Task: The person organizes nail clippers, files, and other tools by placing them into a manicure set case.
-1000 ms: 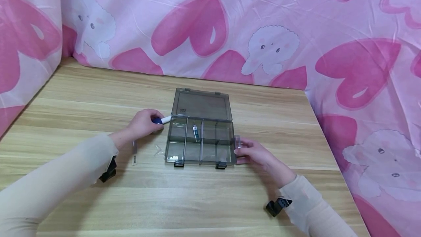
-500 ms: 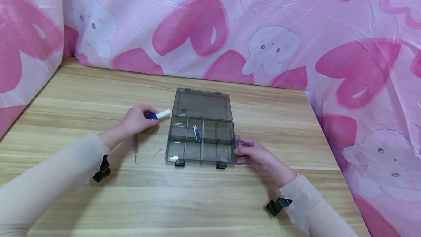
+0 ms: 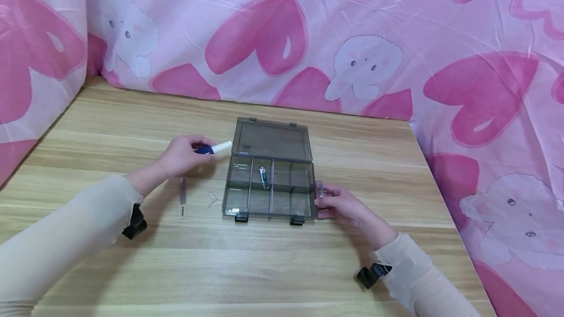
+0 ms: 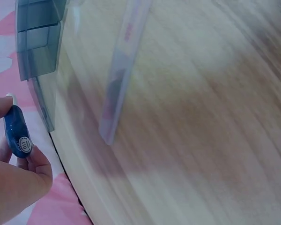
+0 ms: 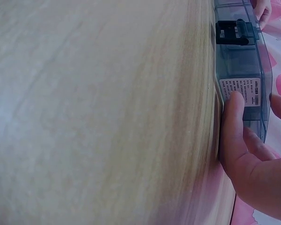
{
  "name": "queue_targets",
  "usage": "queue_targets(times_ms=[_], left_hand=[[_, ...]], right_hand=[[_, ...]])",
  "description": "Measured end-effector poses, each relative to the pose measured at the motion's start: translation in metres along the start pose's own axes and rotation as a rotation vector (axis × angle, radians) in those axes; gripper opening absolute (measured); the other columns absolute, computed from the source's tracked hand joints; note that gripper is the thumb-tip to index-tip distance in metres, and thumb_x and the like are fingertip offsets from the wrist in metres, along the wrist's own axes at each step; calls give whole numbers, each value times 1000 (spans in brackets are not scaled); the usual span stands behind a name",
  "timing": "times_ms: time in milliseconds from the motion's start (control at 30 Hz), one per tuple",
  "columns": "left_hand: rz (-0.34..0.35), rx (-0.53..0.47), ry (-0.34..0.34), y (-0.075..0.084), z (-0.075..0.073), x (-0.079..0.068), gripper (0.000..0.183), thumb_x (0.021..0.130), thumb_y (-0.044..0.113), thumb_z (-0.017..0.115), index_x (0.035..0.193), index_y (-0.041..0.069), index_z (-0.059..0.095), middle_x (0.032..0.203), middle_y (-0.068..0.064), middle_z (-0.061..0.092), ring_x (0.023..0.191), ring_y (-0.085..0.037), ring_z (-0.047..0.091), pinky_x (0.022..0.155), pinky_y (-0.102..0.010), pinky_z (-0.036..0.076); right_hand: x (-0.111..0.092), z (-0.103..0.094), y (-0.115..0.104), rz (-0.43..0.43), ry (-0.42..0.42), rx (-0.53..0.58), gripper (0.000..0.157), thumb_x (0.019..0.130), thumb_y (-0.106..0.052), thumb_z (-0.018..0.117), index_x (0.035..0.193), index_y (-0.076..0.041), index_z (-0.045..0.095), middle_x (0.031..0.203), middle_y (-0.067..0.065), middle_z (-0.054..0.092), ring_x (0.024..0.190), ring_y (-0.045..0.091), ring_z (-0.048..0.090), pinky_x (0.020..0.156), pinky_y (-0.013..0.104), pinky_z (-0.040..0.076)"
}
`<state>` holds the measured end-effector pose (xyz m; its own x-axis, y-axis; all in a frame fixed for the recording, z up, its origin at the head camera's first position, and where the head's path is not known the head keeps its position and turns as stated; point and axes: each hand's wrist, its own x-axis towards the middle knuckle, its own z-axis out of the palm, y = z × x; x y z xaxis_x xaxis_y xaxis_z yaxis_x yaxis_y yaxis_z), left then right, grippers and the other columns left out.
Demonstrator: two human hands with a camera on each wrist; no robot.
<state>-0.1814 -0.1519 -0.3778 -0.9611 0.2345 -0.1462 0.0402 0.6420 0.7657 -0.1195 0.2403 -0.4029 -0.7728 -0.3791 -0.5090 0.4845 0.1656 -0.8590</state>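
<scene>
My left hand (image 3: 182,156) pinches a dark blue and white stick-like item (image 3: 221,147) beside the box's left side. Its blue end is rounded, with a small round label seen in the left wrist view; its kind is unclear. The smoky divided storage box (image 3: 238,198) lies with its lid (image 3: 270,139) open backward. One back compartment contains a small silver and green item (image 3: 263,176), perhaps a nail clipper. My right hand (image 3: 345,205) holds the box's right end; in the right wrist view one digit presses its white label (image 5: 250,89).
Left of the box, a narrow clear strip (image 3: 182,204) and small clear pieces (image 3: 213,200) lie on the wooden table (image 3: 264,268). A clear piece (image 3: 319,188) stands against the box's right side, by my fingers. Pink patterned cloth (image 3: 361,13) hangs behind and beside the table.
My left hand has drawn back a little, away from the box and toward the table's far side, still with the blue and white item. The right hand and box look unmoved.
</scene>
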Motion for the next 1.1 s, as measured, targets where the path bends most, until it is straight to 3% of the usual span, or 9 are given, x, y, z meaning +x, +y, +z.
queue_targets(times_ms=[333, 567, 1100], left_hand=[[47, -61, -21, 19, 3, 3, 35, 84, 15, 67, 116, 2, 62, 115, -20, 62, 102, -30, 57, 88, -37, 47], [78, -81, -29, 32, 9, 8, 34, 82, 12, 69, 114, 1, 63, 116, -21, 62, 102, -31, 57, 90, -39, 46], [114, -57, -99, 52, 26, 22, 33, 82, 14, 70, 114, 5, 64, 114, -18, 61, 99, -28, 55, 84, -36, 49]], right_hand=[[0, -1, 0, 6, 4, -5, 64, 86, 1, 52, 142, 10, 23, 98, 0, 62, 86, 12, 63, 79, 31, 56], [0, -1, -1, 3, -4, 3, 65, 86, 1, 52, 143, 10, 22, 99, 1, 63, 87, 13, 63, 80, 32, 56], [0, 0, -2, 7, -4, 17, 63, 86, 3, 50, 142, 10, 23, 96, -1, 63, 84, 12, 65, 78, 31, 57]])
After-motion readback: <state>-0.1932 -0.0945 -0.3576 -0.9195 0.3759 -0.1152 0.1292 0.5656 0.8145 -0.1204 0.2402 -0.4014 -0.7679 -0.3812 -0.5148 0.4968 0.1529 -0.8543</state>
